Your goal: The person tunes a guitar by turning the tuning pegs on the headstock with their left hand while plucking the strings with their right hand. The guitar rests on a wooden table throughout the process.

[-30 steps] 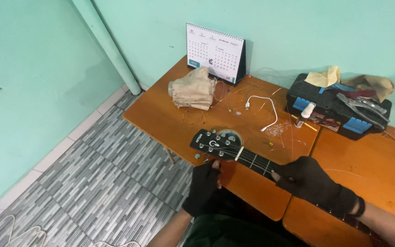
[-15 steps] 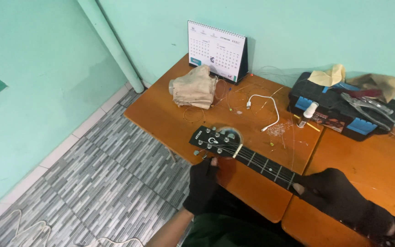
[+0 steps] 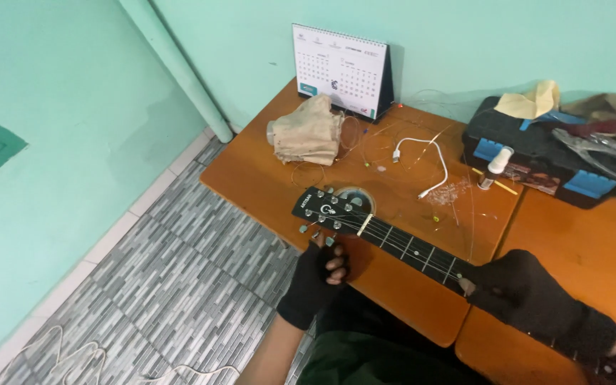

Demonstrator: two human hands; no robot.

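- Left hand [image 3: 316, 276] in black fingerless glove is held under black guitar headstock [image 3: 329, 210], fingers curled onto a lower tuning peg.
- Headstock lies on orange wooden table [image 3: 251, 171], near crumpled beige cloth [image 3: 308, 132].
- Dark guitar neck [image 3: 408, 249] is gripped by gloved right hand [image 3: 529, 296], fingers closed round it.

The orange wooden tabletop [image 3: 251, 167] is showing a smooth, slightly glossy finish. The black glossy guitar headstock [image 3: 329, 211] is carrying small shiny metal pegs. Both hands are wearing matt black knitted cloth gloves, left [image 3: 316, 276] and right [image 3: 529, 292]. The crumpled beige cloth [image 3: 308, 132] is looking rough. The black plastic toolbox [image 3: 547, 153] is appearing matt.
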